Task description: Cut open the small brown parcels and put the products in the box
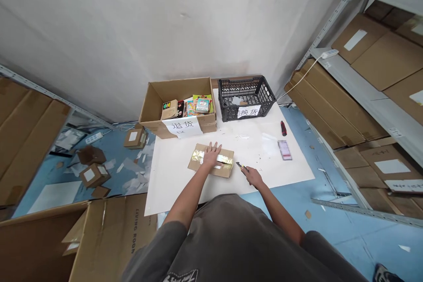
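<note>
A small flat cardboard parcel [198, 164] sealed with shiny yellowish tape lies on the white table [172, 185] in front of me. My left hand [211, 154] lies flat on top of it, fingers spread. Just right of the parcel, my right hand [253, 176] is closed round a utility knife [240, 167]. The blade end of the knife points at the parcel's right edge.
At the table's back stand an open cardboard box [155, 97] of colourful small packs with a paper label and a black plastic crate [246, 97] with a label. A red-and-black tool [283, 128] and a small blurred item [284, 150] lie at right. Shelves of cartons flank both sides; small boxes litter the blue floor at left.
</note>
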A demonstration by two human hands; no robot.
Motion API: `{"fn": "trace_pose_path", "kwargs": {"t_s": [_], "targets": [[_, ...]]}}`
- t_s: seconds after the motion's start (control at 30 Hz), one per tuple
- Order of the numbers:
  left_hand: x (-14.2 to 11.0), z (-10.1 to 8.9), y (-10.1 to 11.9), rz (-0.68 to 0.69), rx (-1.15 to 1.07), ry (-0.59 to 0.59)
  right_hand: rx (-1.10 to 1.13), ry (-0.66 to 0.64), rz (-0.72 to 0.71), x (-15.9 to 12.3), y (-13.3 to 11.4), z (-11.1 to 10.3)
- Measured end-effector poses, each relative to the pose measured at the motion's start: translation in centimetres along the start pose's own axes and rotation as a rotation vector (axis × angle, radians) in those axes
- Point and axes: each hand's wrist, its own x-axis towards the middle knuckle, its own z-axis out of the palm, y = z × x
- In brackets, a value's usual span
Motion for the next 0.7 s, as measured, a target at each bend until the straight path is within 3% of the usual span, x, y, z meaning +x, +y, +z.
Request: {"fn": "trace_pose_path", "kwargs": {"t_s": [0.17, 0.33, 0.5, 0.7], "targets": [[0.6, 1.6, -1.1, 0.042, 0.049, 0.059, -0.189, 0.069, -0.113, -0.3, -1.3, 0.2], [0.3, 1.8, -1.8, 0.088, 0.063, 0.132, -0.392, 0.106, -0.278, 0.3, -1.4, 0.8], [-0.6, 2.3, -1.4, 0.071, 0.044, 0.217, -0.512, 0.206, -0.309, 0.8, -1.1, 0.8], [-1.7, 3.5, -1.0, 0.055, 0.047, 0.304, -0.522, 0.179, -0.358, 0.9, -1.4, -0.1]]}}
